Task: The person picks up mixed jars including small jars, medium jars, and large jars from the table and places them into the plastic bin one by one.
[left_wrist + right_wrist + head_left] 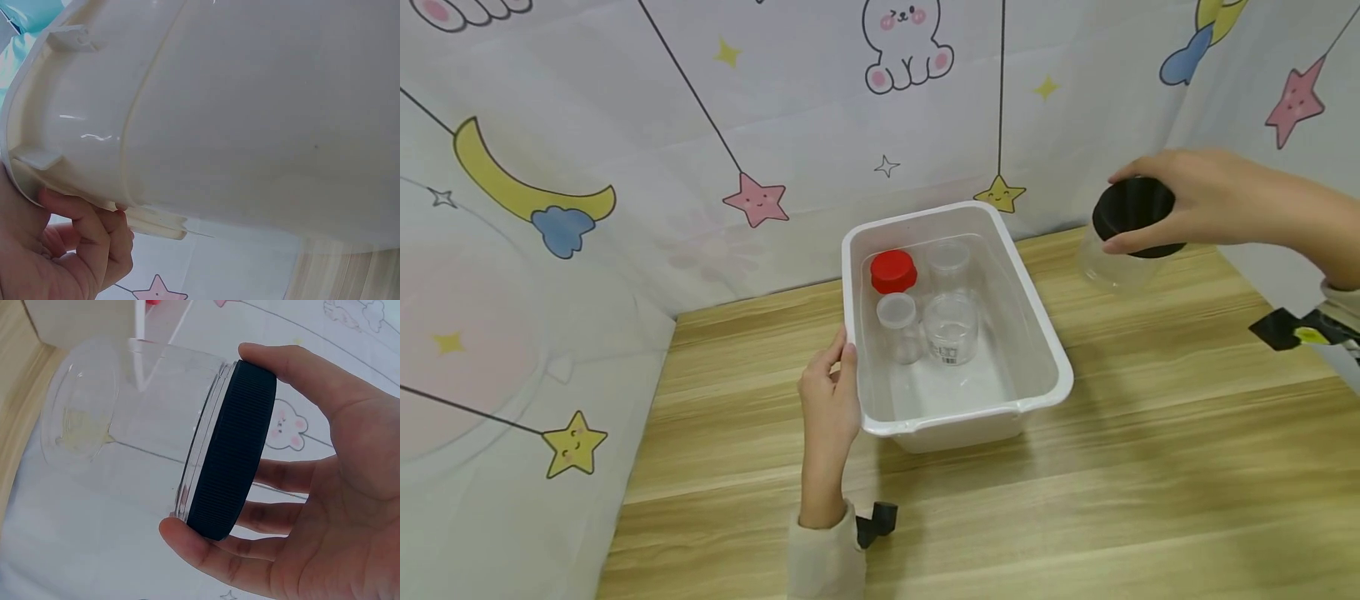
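A clear plastic jar (150, 425) with a ribbed black screw lid (1131, 215) hangs in my right hand (1206, 200), to the right of a white plastic basin (1037, 333). Thumb and fingers grip that lid from opposite sides in the right wrist view. On the basin's left side, my left hand (831, 400) holds the rim between thumb and curled fingers; the left wrist view shows the basin's outer wall (250, 125). Inside the basin stand a red-lidded container (893, 272), a small jar with a whitish lid (897, 312) and two clear containers, one (951, 329) bearing a barcode label.
The basin sits on a wood-grain table (737, 417) near its back edge. Behind and at both sides hangs a white cloth (820, 125) printed with stars, moons and animals. A dark strap mount (1300, 329) is on the right wrist.
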Demonstrator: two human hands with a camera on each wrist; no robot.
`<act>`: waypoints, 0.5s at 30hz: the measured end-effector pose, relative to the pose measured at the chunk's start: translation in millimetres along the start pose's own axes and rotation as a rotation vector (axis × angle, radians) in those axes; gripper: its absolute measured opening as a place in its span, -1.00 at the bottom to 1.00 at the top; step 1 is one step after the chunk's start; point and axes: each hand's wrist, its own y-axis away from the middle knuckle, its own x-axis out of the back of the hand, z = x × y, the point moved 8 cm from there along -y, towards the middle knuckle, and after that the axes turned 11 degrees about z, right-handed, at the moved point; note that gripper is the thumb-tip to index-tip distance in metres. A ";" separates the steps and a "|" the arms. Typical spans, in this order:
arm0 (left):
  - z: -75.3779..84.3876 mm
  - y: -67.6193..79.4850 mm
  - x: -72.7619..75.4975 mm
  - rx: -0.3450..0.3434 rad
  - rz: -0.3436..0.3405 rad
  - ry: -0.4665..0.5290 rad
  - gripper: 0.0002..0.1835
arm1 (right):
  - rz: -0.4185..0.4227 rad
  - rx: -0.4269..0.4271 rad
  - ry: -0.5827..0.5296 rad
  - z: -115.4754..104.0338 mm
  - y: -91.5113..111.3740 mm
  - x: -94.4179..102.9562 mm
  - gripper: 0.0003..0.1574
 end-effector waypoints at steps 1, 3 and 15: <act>0.5 0.0 0.3 -0.003 0.001 -0.001 -0.58 | 0.001 0.006 -0.007 -2.6 -1.1 0.8 0.15; 0.6 0.1 0.6 -0.008 0.001 0.001 -0.58 | 0.007 0.020 -0.012 -7.9 -3.3 2.1 0.14; 0.8 0.3 -0.2 -0.014 0.009 -0.009 -0.58 | 0.032 0.071 -0.048 -25.4 -12.5 4.1 0.13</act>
